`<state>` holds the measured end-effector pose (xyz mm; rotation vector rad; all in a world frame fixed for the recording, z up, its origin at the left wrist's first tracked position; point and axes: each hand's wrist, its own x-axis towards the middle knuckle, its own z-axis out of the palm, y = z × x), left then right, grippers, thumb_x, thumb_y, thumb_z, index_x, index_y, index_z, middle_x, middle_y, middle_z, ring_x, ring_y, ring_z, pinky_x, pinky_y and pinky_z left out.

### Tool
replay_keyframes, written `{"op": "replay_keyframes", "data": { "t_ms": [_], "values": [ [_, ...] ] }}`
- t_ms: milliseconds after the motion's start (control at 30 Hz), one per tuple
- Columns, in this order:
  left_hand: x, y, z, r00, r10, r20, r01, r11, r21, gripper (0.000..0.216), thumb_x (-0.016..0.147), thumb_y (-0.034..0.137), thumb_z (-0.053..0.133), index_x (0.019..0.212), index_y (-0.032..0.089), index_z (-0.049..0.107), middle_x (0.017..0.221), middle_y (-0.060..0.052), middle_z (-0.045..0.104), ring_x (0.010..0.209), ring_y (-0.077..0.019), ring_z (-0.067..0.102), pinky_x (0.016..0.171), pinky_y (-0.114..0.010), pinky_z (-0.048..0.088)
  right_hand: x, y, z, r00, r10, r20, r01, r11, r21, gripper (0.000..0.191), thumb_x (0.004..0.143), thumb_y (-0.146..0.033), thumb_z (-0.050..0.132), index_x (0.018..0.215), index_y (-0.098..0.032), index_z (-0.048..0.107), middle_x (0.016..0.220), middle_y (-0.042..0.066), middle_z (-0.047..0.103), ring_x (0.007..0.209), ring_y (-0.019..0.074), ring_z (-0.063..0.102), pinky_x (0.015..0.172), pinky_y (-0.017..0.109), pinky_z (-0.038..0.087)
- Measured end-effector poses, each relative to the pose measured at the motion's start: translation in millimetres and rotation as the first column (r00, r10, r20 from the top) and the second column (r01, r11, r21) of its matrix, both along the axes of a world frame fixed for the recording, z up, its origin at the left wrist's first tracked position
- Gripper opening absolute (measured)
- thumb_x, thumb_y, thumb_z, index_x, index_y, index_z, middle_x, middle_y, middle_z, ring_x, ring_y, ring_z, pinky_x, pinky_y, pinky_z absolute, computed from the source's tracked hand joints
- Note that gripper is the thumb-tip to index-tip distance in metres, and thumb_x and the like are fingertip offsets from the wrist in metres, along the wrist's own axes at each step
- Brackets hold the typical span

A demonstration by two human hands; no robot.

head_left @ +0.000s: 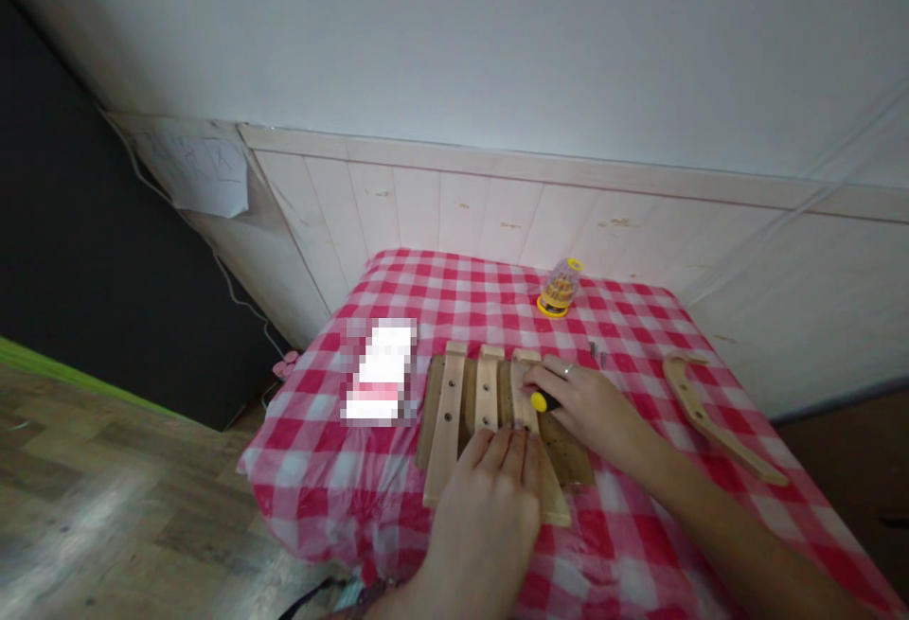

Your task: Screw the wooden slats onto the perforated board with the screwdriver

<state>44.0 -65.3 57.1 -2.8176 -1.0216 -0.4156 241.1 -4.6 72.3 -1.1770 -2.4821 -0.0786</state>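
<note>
Nearest, the left hand [490, 497] lays its fingers over the lower part of the slatted wooden piece [487, 399] on the checked cloth [341, 487], its thumb hidden, so I cannot tell whether it grips. At its two o'clock the right hand [583, 404] grasps a yellow-ended black tool [541, 401] over the slats. From the slats, a curved wooden part [692, 407] lies at three o'clock, a pixelated white rectangle [383, 369] at ten, and a yellow-based clear case [560, 291] farthest, at one.

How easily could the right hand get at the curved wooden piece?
Fairly easily, probably: only checked cloth shows between the right hand and the curved wooden piece. But that hand seems to hold a yellow-and-black tool, which it might have to put down first.
</note>
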Motion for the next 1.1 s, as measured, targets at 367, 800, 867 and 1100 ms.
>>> {"op": "replay_keyframes", "data": {
  "t_ms": [367, 800, 867, 1100],
  "values": [
    [0.1, 0.0, 2.0, 1.000, 0.002, -0.011, -0.001, 1.000, 0.009, 0.030, 0.101, 0.015, 0.056, 0.125, 0.005, 0.071, 0.120, -0.014, 0.078, 0.109, -0.0217, 0.075, 0.092, -0.032, 0.057, -6.5, -4.8, -11.2, 0.994, 0.070, 0.084, -0.090, 0.957, 0.277, 0.032, 0.100, -0.003, 0.041, 0.085, -0.018, 0.066, 0.072, 0.005, 0.069, 0.064, 0.0186, 0.067, 0.059, 0.028, 0.054],
    [0.8, -1.1, 0.8, 0.998, 0.027, 0.051, -0.032, 0.995, 0.097, 0.029, 0.101, 0.018, 0.055, 0.118, 0.005, 0.075, 0.115, -0.012, 0.080, 0.103, -0.0209, 0.077, 0.088, -0.030, 0.061, -9.0, -4.9, -14.6, 0.996, 0.036, 0.077, -0.053, 0.973, 0.226, 0.032, 0.096, 0.001, 0.042, 0.090, -0.017, 0.067, 0.076, 0.005, 0.071, 0.067, 0.0187, 0.069, 0.061, 0.028, 0.056],
    [1.1, -1.3, 2.1, 0.998, 0.028, 0.052, -0.032, 0.995, 0.095, 0.029, 0.101, 0.017, 0.055, 0.117, 0.005, 0.075, 0.115, -0.012, 0.080, 0.103, -0.0209, 0.077, 0.088, -0.030, 0.061, -9.3, -4.8, -14.4, 0.996, 0.045, 0.081, -0.062, 0.972, 0.228, 0.032, 0.096, 0.001, 0.042, 0.091, -0.017, 0.068, 0.077, 0.005, 0.072, 0.067, 0.0184, 0.069, 0.061, 0.028, 0.056],
    [0.7, -1.6, 3.7, 0.995, 0.022, 0.098, -0.034, 0.991, 0.126, 0.029, 0.101, 0.014, 0.052, 0.114, 0.007, 0.077, 0.112, -0.011, 0.081, 0.100, -0.0199, 0.078, 0.086, -0.029, 0.062, -10.8, -5.3, -13.9, 0.993, 0.040, 0.107, -0.067, 0.963, 0.262, 0.033, 0.097, 0.001, 0.041, 0.087, -0.017, 0.067, 0.074, 0.005, 0.070, 0.066, 0.0182, 0.069, 0.059, 0.027, 0.055]
  ]
}}
